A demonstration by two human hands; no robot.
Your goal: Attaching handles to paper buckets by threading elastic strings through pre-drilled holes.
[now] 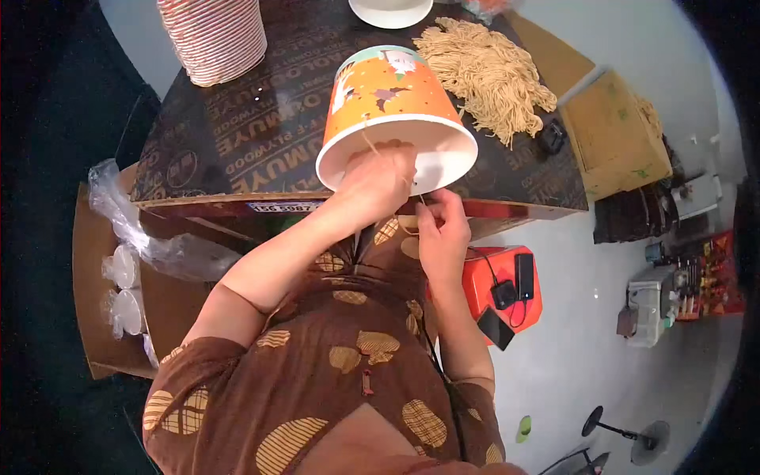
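Your left hand (378, 178) is inside the mouth of the orange paper bucket (385, 93), its fingers curled closed around a thin beige cord (370, 142) that runs down from the bucket's inner wall. Your right hand (444, 226) is just below the white rim, thumb and fingers pinched together on a thin strand of cord; the fingertips partly hide how the strand lies between them. The bucket is tilted, its open end facing you and its printed side up, at the near edge of the dark plywood table (305, 131). Just beyond it on your right lies a loose heap of beige cords (491, 75), with a small black object (552, 136) near the table's right corner. A tall stack of nested buckets (215, 43) stands at the far left, and a white round container (391, 11) sits at the far edge. To your right, below the table, a red stool (477, 279) bears black electronic devices (503, 295); an open cardboard carton (93, 261) is down on your left.
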